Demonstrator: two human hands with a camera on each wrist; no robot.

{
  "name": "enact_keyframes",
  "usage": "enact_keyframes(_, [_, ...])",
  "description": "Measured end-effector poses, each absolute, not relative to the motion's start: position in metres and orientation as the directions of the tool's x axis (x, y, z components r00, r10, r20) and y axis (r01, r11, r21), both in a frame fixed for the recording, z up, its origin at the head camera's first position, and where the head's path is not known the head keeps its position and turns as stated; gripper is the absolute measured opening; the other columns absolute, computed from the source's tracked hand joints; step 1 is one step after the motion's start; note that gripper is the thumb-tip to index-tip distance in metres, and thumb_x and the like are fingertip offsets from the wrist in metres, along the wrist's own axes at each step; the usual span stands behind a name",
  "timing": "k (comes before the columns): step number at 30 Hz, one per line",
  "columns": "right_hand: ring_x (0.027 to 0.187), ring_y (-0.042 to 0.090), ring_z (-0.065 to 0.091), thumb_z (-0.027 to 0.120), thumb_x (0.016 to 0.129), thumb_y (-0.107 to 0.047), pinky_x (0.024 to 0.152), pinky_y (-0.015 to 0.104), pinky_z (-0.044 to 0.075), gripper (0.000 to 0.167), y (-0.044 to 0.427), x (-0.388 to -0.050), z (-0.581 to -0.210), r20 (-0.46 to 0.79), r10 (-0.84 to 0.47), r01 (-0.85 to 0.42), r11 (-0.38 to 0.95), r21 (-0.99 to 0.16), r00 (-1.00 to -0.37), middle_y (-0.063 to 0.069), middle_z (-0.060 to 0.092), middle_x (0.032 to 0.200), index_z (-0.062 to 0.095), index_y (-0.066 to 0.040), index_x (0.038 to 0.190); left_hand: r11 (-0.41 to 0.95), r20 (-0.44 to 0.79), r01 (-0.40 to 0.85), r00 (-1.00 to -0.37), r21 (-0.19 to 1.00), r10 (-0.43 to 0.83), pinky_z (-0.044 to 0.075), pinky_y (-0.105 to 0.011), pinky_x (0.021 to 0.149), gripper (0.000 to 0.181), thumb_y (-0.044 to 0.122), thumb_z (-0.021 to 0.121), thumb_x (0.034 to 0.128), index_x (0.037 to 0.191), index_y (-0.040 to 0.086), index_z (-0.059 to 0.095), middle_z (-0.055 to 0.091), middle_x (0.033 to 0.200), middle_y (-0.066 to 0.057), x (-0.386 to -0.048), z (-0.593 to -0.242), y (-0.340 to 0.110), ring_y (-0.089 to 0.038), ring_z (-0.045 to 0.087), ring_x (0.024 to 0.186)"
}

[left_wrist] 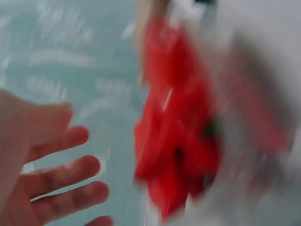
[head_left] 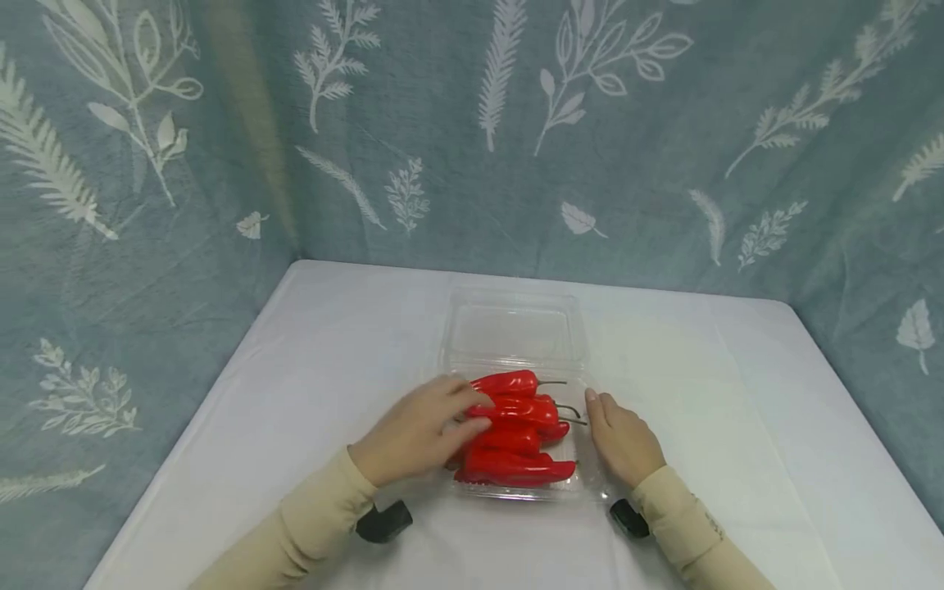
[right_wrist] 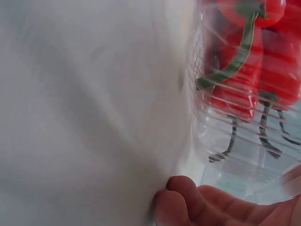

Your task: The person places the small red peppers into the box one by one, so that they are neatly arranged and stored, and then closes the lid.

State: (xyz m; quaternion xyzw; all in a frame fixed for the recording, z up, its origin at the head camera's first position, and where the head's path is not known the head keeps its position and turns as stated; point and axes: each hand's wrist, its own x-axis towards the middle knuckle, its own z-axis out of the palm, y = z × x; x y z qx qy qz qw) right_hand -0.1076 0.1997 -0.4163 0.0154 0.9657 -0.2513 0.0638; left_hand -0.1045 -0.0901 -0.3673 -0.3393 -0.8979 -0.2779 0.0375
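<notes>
Several glossy red peppers [head_left: 516, 469] with green stems lie in a clear plastic clamshell box [head_left: 509, 493]. Its hinged lid [head_left: 512, 328] is folded back, away from me. Over the box's left side hovers my left hand [head_left: 424, 426], fingers spread and loosely bent, near the peppers. In the blurred left wrist view the left fingers [left_wrist: 66, 174] hold nothing, with a gap to the peppers [left_wrist: 174, 127]. Alongside the box's right wall is my right hand [head_left: 623, 438], its fingers fairly straight. Pepper stems show through the ribbed wall [right_wrist: 249, 155] in the right wrist view.
A white cloth [head_left: 347, 352] covers the table. Behind it and at the sides hangs a blue-green curtain [head_left: 442, 188] with white leaf prints. Dark wrist devices sit under both wrists.
</notes>
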Motion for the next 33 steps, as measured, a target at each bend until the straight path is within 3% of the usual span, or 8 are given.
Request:
enact_keyframes(5, [0.07,0.024,0.053,0.014,0.101,-0.053,0.061,0.036,0.043,0.06,0.199,-0.11,-0.414,-0.145,-0.003,0.069,0.868,-0.491,-0.989,0.01,0.052,0.07,0.052,-0.007,0.093,0.684,0.237,0.418,-0.908,0.598,0.347,0.05,-0.034,0.072,0.021,0.023,0.057,0.0957,0.111,0.011,0.066,0.064,0.096,-0.002,-0.156,-0.372,-0.129,-0.016,0.057,0.082])
enact_keyframes(9, [0.086,0.033,0.063,0.012,0.1,-0.055,0.074,0.046,0.051,0.071,0.211,-0.116,-0.401,-0.157,0.003,0.083,0.86,-0.503,-0.988,0.02,0.064,0.094,0.056,-0.001,0.111,0.714,0.084,0.241,-0.965,0.657,0.248,0.048,-0.033,0.069,0.026,0.025,0.051,0.0989,0.112,0.009,0.065,0.066,0.094,-0.008,-0.189,-0.386,-0.146,-0.02,0.059,0.081])
enact_keyframes(11, [0.086,0.032,0.065,0.015,0.101,-0.055,0.074,0.046,0.052,0.072,0.221,-0.126,-0.39,-0.17,0.0,0.092,0.841,-0.533,-0.985,0.02,0.065,0.1,0.054,0.002,0.119,0.705,-0.016,0.161,-0.971,0.69,0.238,0.048,-0.032,0.068,0.029,0.027,0.049,0.0996,0.114,0.007,0.064,0.066,0.094,-0.009,-0.201,-0.391,-0.148,-0.021,0.059,0.082])
enact_keyframes(14, [0.074,0.021,0.061,0.025,0.101,-0.052,0.064,0.034,0.05,0.066,0.236,-0.152,-0.378,-0.207,-0.026,0.105,0.798,-0.594,-0.978,0.015,0.064,0.093,0.054,0.005,0.119,0.695,-0.132,0.074,-0.962,0.715,0.238,0.046,-0.029,0.066,0.032,0.029,0.048,0.0996,0.117,0.006,0.062,0.065,0.093,-0.011,-0.218,-0.394,-0.144,-0.02,0.058,0.079])
enact_keyframes(18, [0.079,0.02,0.061,0.035,0.102,-0.042,0.066,0.029,0.05,0.057,0.245,-0.192,-0.375,-0.284,-0.09,0.121,0.754,-0.646,-0.955,0.017,0.064,0.097,0.054,0.007,0.122,0.711,-0.229,0.011,-0.943,0.703,0.24,0.044,-0.027,0.062,0.038,0.032,0.044,0.1004,0.119,0.003,0.06,0.063,0.093,-0.013,-0.238,-0.4,-0.133,-0.018,0.054,0.072])
enact_keyframes(21, [0.086,0.021,0.06,0.038,0.102,-0.037,0.071,0.029,0.051,0.052,0.243,-0.214,-0.381,-0.349,-0.112,0.15,0.753,-0.64,-0.93,0.017,0.063,0.101,0.055,0.008,0.123,0.737,-0.287,-0.043,-0.935,0.674,0.208,0.048,-0.031,0.069,0.045,0.037,0.04,0.1013,0.122,0.001,0.058,0.063,0.097,-0.013,-0.248,-0.408,-0.126,-0.019,0.056,0.078])
enact_keyframes(26, [0.086,0.019,0.059,0.04,0.102,-0.035,0.073,0.029,0.051,0.05,0.233,-0.236,-0.391,-0.402,-0.134,0.174,0.747,-0.641,-0.906,0.013,0.063,0.099,0.056,0.008,0.122,0.755,-0.295,-0.075,-0.942,0.651,0.161,0.049,-0.04,0.085,0.046,0.038,0.039,0.101,0.12,0.001,0.06,0.063,0.1,-0.012,-0.253,-0.415,-0.121,-0.025,0.058,0.095])
enact_keyframes(33, [0.085,0.017,0.059,0.044,0.1,-0.03,0.076,0.029,0.051,0.043,0.227,-0.248,-0.391,-0.397,-0.169,0.165,0.715,-0.68,-0.902,0.01,0.061,0.098,0.058,0.005,0.121,0.736,-0.227,-0.03,-0.959,0.677,0.17,0.045,-0.034,0.079,0.041,0.038,0.041,0.1003,0.111,0.005,0.063,0.06,0.094,-0.009,-0.255,-0.41,-0.118,-0.021,0.054,0.088])
